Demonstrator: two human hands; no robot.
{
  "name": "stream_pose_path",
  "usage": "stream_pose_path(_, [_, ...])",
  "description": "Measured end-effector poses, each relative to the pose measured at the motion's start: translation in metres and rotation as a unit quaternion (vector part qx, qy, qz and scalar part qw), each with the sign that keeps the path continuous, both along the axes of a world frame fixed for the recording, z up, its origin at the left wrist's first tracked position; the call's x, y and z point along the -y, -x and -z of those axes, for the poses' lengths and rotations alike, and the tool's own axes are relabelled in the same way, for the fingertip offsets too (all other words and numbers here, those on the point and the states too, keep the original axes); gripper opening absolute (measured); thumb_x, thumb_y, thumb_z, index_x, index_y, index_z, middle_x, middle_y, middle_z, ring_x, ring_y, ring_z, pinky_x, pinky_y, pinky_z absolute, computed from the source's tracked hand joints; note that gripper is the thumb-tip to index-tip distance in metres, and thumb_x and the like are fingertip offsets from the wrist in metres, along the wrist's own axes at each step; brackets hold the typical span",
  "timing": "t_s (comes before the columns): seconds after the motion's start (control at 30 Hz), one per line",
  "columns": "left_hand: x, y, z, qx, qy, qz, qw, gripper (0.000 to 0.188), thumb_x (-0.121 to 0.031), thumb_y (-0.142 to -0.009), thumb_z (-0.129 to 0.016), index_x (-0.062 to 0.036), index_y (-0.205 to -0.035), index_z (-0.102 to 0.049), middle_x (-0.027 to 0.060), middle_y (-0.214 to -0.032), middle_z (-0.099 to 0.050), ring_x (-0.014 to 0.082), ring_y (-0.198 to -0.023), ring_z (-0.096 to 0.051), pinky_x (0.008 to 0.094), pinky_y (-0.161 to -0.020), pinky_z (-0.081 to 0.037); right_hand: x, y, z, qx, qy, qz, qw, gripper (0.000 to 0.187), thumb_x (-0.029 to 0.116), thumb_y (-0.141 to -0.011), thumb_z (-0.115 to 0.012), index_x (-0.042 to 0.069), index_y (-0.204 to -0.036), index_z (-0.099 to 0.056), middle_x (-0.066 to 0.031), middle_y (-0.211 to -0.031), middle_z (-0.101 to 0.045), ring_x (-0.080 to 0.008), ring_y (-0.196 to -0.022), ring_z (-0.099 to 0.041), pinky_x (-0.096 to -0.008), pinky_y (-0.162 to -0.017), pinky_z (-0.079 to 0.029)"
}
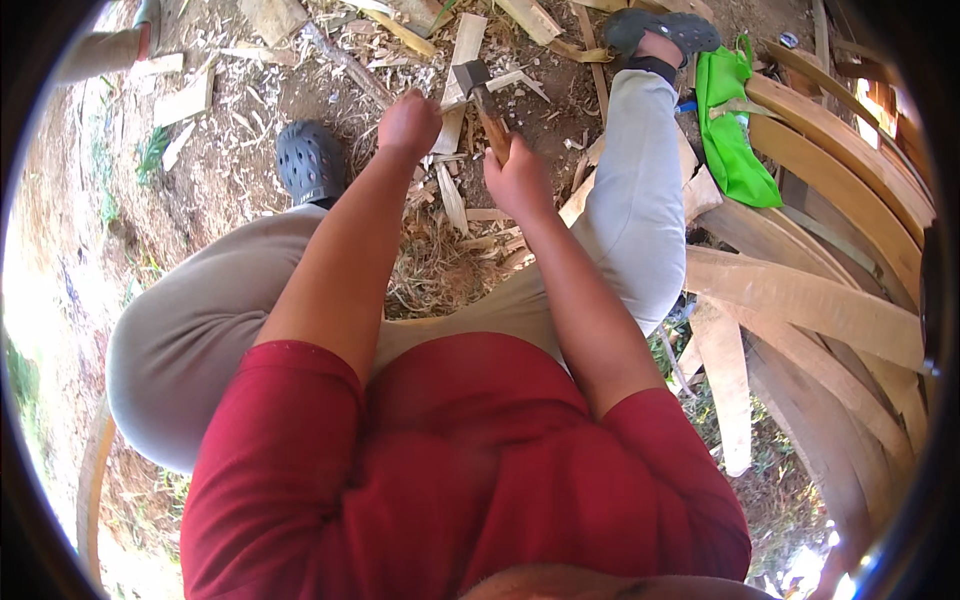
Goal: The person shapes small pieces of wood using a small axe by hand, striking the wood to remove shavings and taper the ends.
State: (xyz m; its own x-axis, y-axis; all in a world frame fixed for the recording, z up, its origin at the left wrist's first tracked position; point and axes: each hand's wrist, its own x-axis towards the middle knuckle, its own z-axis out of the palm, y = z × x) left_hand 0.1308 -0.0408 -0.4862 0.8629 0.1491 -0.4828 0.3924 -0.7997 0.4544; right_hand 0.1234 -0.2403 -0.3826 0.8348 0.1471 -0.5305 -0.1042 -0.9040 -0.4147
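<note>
My right hand (520, 180) is wrapped around the wooden handle of a hammer (489, 110), whose dark, blocky metal head points away from me. To its left, my left hand (409, 125) is closed in a fist. What it grips, if anything, is hidden by the fingers. A pale, thin wood strip (512, 80) runs close by the left fist and behind the hammer. Under both hands lies a flat, light board (463, 48) on the ground. A rough stick (345, 60) slants down toward the left fist from the far side.
Wood chips and offcuts (185, 100) litter the dirt floor. A pile of long planks (800, 300) stands at my right, with a bright green bag (730, 130) on it. My feet wear dark clogs (310, 160). Part of another person's leg (105, 52) shows at far left.
</note>
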Motion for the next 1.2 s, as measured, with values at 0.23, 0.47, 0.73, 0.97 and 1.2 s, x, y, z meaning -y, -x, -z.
stream_pose_path(0.23, [0.000, -0.005, -0.012, -0.031, -0.005, 0.031, 0.999, 0.031, -0.023, -0.100, -0.053, -0.0060, -0.104, -0.078, 0.0175, -0.120, -0.068, 0.0357, -0.108, -0.071, 0.0479, -0.093, -0.058, -0.002, -0.004, -0.010, 0.034, -0.028, 0.028, 0.999, 0.032, 0.031, -0.096, -0.068, 0.000, -0.105, -0.066, -0.0270, -0.088, -0.072, -0.0491, -0.087, -0.071, -0.0545, -0.077, -0.057])
stream_pose_path(0.47, [0.001, -0.001, 0.015, -0.015, -0.024, 0.026, 0.999, 0.028, -0.022, -0.098, -0.053, -0.0074, -0.098, -0.076, 0.0175, -0.111, -0.070, 0.0358, -0.102, -0.073, 0.0472, -0.089, -0.059, -0.004, -0.004, -0.019, -0.007, -0.021, 0.021, 1.000, 0.034, 0.032, -0.098, -0.064, 0.001, -0.112, -0.064, -0.0264, -0.099, -0.074, -0.0477, -0.096, -0.071, -0.0558, -0.084, -0.057])
stream_pose_path(0.73, [0.002, -0.005, -0.007, -0.005, -0.026, 0.040, 0.999, 0.030, -0.022, -0.098, -0.050, -0.0130, -0.099, -0.078, 0.0150, -0.112, -0.068, 0.0347, -0.103, -0.072, 0.0483, -0.090, -0.058, -0.001, 0.000, -0.010, -0.022, 0.013, 0.012, 1.000, 0.034, 0.033, -0.099, -0.064, 0.003, -0.115, -0.062, -0.0257, -0.099, -0.073, -0.0470, -0.096, -0.071, -0.0554, -0.085, -0.057])
stream_pose_path(0.97, [-0.001, -0.003, -0.010, -0.015, -0.038, 0.055, 0.998, 0.030, -0.022, -0.099, -0.049, -0.0114, -0.100, -0.077, 0.0141, -0.114, -0.068, 0.0338, -0.107, -0.071, 0.0476, -0.092, -0.058, -0.001, 0.008, -0.003, -0.033, 0.031, 0.007, 0.999, 0.033, 0.033, -0.097, -0.066, 0.002, -0.109, -0.064, -0.0271, -0.094, -0.073, -0.0503, -0.093, -0.070, -0.0560, -0.083, -0.055])
stream_pose_path(1.2, [0.000, -0.002, -0.009, -0.018, -0.025, 0.053, 0.998, 0.030, -0.024, -0.098, -0.051, -0.0100, -0.100, -0.077, 0.0139, -0.112, -0.068, 0.0344, -0.104, -0.071, 0.0487, -0.093, -0.057, 0.003, 0.007, 0.005, -0.056, 0.058, -0.005, 0.997, 0.033, 0.032, -0.098, -0.063, 0.005, -0.116, -0.065, -0.0252, -0.101, -0.074, -0.0457, -0.098, -0.072, -0.0552, -0.086, -0.057])
